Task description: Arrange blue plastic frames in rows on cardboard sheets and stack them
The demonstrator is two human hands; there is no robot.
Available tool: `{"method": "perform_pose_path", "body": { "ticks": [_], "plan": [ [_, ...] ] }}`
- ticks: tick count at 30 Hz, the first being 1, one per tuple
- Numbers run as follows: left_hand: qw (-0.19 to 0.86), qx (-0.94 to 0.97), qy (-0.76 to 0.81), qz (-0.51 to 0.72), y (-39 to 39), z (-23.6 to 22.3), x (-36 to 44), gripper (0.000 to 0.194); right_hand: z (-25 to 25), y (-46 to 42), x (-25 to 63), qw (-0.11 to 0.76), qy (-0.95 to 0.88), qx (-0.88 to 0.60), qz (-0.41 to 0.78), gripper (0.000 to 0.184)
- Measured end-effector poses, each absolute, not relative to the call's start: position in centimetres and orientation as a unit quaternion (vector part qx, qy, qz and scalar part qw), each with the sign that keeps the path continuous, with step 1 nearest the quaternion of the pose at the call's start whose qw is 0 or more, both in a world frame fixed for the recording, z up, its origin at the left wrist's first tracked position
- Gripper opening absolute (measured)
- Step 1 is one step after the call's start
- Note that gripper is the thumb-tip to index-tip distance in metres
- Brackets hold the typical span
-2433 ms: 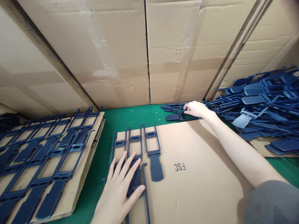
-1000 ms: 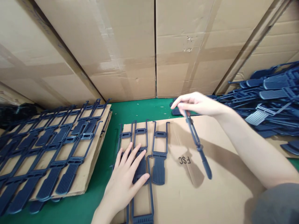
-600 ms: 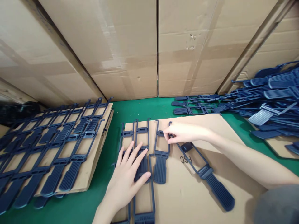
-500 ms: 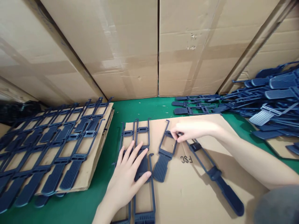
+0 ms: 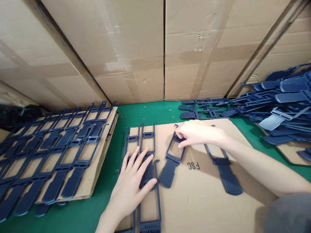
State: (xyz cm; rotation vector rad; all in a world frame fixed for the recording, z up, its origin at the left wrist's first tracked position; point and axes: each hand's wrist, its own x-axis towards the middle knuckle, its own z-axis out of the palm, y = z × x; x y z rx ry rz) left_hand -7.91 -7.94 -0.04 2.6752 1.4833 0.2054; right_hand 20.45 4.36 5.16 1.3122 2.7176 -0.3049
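Note:
My left hand (image 5: 131,186) lies with fingers spread over dark blue plastic frames with ribbed paddle ends (image 5: 150,207), which sit in rows on a cardboard sheet (image 5: 191,200). Its palm and fingers hide part of them. My right hand (image 5: 198,133) has its fingers curled around the upper crossbar of another plastic frame (image 5: 168,173), whose ribbed end points toward me. The exact contact of the fingertips is partly hidden. Under my right forearm lies one more plastic frame (image 5: 228,178), flat on the cardboard, its upper part covered by the hand and wrist.
At left, a stack of cardboard sheets (image 5: 97,171) carries rows of similar frames (image 5: 75,178). A tangled pile of frames (image 5: 286,94) fills the right side, spreading along the back of the green table (image 5: 150,111). Large cardboard boxes (image 5: 131,51) form a wall behind.
The frame under my right arm has gone from tilted to lying flat, ribbed side up. My right hand has shifted slightly left onto the neighbouring frame's crossbar. My left hand stays put.

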Motion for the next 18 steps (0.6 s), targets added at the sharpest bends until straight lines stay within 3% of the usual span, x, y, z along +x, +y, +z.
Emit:
{"method": "perform_pose_path", "body": {
  "ticks": [7,18],
  "plan": [
    [0.040,0.871,0.483,0.077,-8.0,0.2,-7.7,0.058,1.7,4.8,18.5,-0.076,0.894,0.441,-0.026,0.011],
    [0.038,0.873,0.481,0.068,-7.9,0.1,-7.8,0.058,1.0,4.9,18.0,-0.107,0.905,0.406,-0.068,0.020]
  ]
}}
